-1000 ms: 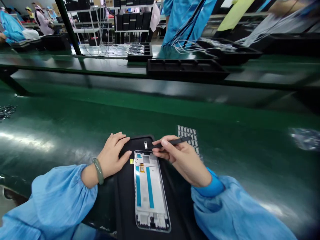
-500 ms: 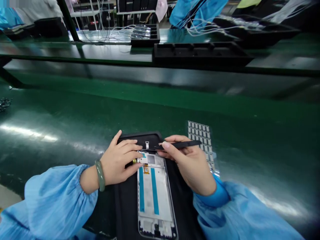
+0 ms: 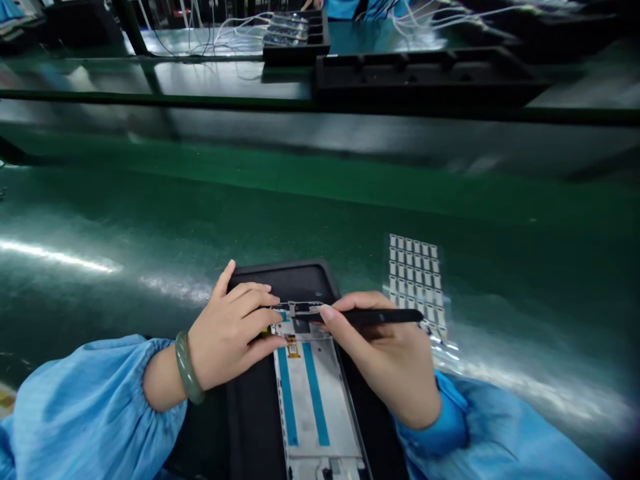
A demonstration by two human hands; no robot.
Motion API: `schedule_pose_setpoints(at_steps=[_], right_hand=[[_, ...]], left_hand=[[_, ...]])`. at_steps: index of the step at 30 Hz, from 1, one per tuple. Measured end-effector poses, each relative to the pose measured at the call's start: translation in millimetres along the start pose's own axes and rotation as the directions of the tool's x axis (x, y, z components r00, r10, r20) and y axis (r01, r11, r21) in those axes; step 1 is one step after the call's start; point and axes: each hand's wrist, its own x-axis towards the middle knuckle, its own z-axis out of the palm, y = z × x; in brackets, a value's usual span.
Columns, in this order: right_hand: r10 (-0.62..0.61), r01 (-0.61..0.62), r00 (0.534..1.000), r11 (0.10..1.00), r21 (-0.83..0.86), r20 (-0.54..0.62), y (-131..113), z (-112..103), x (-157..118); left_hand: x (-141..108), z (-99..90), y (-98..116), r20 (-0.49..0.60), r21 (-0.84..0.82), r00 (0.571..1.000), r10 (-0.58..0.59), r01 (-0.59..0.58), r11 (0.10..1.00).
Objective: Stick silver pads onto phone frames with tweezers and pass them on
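Observation:
A silver phone frame (image 3: 313, 387) with two blue strips lies on a black padded tray (image 3: 255, 420), its lower end cut off by the picture edge. My left hand (image 3: 235, 330) rests along the frame's upper left edge, fingers spread, with a green bangle on the wrist. Black tweezers (image 3: 377, 317) are pinched in my right hand (image 3: 387, 363), pointing left across the top of the frame. By their tips, at the frame's top edge, is a tiny silver metal piece (image 3: 292, 308); whether it touches the frame I cannot tell.
To the right of the tray, a clear sheet (image 3: 415, 283) bears rows of small silver pieces on the green table (image 3: 175, 207). Along the back, a raised shelf holds a black compartment tray (image 3: 425, 77), another tray (image 3: 295, 53) with shiny packets, and white cables (image 3: 435, 30).
The tweezers and the tiny metal piece have come down from above the phone frame to its top edge. My left hand keeps its place on the frame. The whole view has tilted downward.

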Motion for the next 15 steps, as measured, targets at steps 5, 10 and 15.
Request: schedule_pose_setpoints(at_steps=[5,10,15], right_hand=[[-0.022,0.023,1.0,0.998,-0.057,0.01,0.4,1.6,-0.9],[-0.051,0.052,0.998,0.996,-0.068,0.023,-1.0,2.5,-0.2],[-0.079,0.083,0.996,0.991,-0.104,0.039,-2.1,2.1,0.6]], left_hand=[[-0.6,-0.2,-0.1,0.002,0.001,1.0,-0.002,0.002,1.0],[-0.7,-0.3,-0.5,0.009,0.006,1.0,0.0,0.0,1.0],[-0.1,-1.0,0.0,0.009,0.006,1.0,-0.006,0.006,1.0]])
